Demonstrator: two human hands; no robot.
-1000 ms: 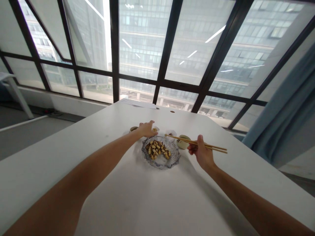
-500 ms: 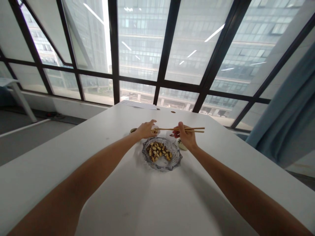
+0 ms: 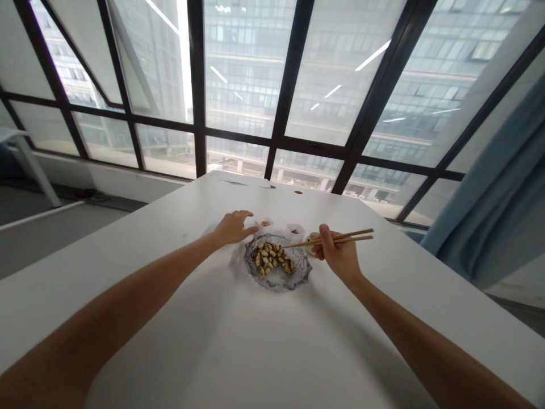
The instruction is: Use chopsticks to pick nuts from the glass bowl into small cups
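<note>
My right hand is closed around a pair of wooden chopsticks, whose tips point left over the far edge of a clear glass bowl. In that bowl lies a heap of nuts in shells that look like pistachios. My left hand is open, thumb and fingers apart, at the left side of a small whitish cup with a few pale pieces inside. Whether the thumb touches the cup I cannot tell. Nothing shows between the chopstick tips.
A second small whitish cup with something dark in it stands behind the bowl. A pale rounded object is partly hidden by my right hand. Papers lie at the far edge of the white table, before large windows.
The chopsticks have drawn back from the left cup to the bowl, with my right hand moving right and nearer. My left hand has shifted left, uncovering the cup.
</note>
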